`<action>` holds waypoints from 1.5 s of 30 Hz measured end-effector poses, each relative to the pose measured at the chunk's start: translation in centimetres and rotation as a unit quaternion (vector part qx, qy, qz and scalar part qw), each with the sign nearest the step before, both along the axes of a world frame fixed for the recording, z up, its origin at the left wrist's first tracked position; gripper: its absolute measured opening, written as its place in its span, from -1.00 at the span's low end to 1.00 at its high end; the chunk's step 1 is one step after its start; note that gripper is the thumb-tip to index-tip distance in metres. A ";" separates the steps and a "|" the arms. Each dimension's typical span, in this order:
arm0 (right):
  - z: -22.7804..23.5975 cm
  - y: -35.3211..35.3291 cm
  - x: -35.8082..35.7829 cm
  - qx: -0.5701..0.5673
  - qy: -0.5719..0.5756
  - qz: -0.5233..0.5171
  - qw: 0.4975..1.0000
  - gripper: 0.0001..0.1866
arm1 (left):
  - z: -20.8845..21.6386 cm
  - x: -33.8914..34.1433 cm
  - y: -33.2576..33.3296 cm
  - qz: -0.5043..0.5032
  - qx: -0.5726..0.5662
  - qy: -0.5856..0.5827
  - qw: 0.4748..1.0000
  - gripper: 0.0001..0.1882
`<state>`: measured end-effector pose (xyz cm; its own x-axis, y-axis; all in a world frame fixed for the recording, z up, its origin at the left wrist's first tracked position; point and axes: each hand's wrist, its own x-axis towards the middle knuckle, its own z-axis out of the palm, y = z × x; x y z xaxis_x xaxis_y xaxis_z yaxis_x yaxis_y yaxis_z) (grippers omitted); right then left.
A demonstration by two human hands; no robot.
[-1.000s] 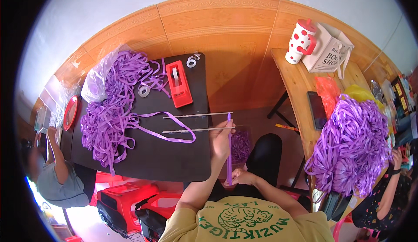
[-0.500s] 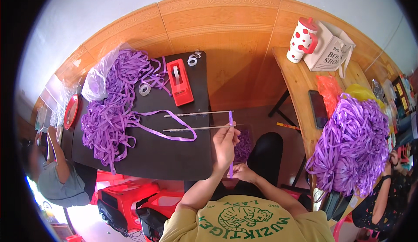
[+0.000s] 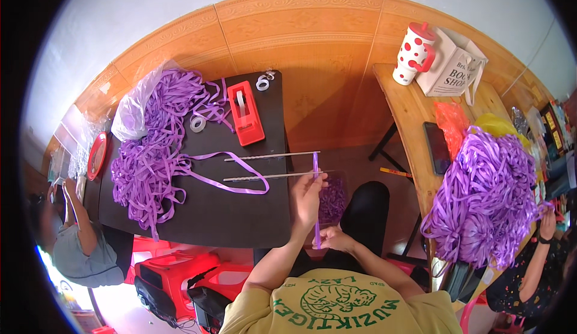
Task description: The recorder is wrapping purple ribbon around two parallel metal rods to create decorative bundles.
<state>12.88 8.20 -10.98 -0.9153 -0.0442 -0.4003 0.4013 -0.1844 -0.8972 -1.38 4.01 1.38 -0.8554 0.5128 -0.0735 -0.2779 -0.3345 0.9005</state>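
Two thin metal rods (image 3: 273, 155) with twisted-looking left parts lie side by side, jutting past the black table's right edge. A purple ribbon (image 3: 316, 162) spans their right ends and hangs down toward me. My left hand (image 3: 308, 199) is closed, pinching that ribbon at the nearer rod's end. Below it, my right hand (image 3: 336, 239) grips the ribbon's lower stretch with curled fingers. Another loop of purple ribbon (image 3: 255, 175) runs over the rods from a large tangled heap (image 3: 144, 178) on the left. How the ribbon passes round the rods is partly hidden by my left fingers.
On the black table (image 3: 228, 220) stand a red tape dispenser (image 3: 246, 118) and tape rolls (image 3: 197, 124). The wooden table (image 3: 415, 172) at right bears a phone (image 3: 437, 148), dotted tumbler (image 3: 415, 54), bag and ribbon pile (image 3: 481, 202). Co-workers sit at both sides.
My hands and the rods stay nearly in place; my right hand has shifted very slightly down along the ribbon. At far right, a co-worker's hand has risen beside the ribbon pile.
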 end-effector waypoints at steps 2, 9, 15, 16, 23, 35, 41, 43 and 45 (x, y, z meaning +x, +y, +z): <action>0.8 0.3 -0.4 0.088 0.000 0.048 0.995 -0.78 | -0.8 0.0 -0.1 0.014 -0.019 0.030 0.999 -0.80; 0.9 0.6 -0.1 0.088 -0.003 0.067 0.994 -0.80 | -1.2 0.3 -0.8 0.015 -0.052 0.023 0.998 -0.82; -0.6 0.2 0.0 0.091 0.020 0.004 0.996 -0.92 | 1.0 1.8 -0.9 0.018 -0.018 -0.054 0.998 -0.82; -1.0 0.2 0.0 0.052 0.017 -0.018 0.998 -0.93 | 1.3 2.1 -0.9 0.033 -0.006 -0.058 0.998 -0.82; 2.1 1.0 0.3 -0.007 0.034 -0.071 0.997 -0.91 | 4.0 2.9 -1.1 0.065 0.030 -0.075 0.995 -0.83; 15.8 5.8 -6.5 0.453 0.403 -0.315 0.731 -0.71 | 7.1 3.4 -3.5 0.004 0.009 -0.066 0.998 -0.85; 18.4 5.4 -8.0 0.574 0.495 -0.191 0.624 -0.68 | 7.5 4.0 -4.9 -0.035 -0.005 -0.053 0.998 -0.86; 18.1 5.1 -8.2 0.568 0.501 -0.193 0.623 -0.62 | 7.8 4.3 -5.4 -0.052 -0.004 -0.060 0.997 -0.87; 18.7 5.0 -8.2 0.566 0.505 -0.164 0.631 -0.64 | 8.3 4.3 -5.8 -0.056 -0.017 -0.044 0.997 -0.87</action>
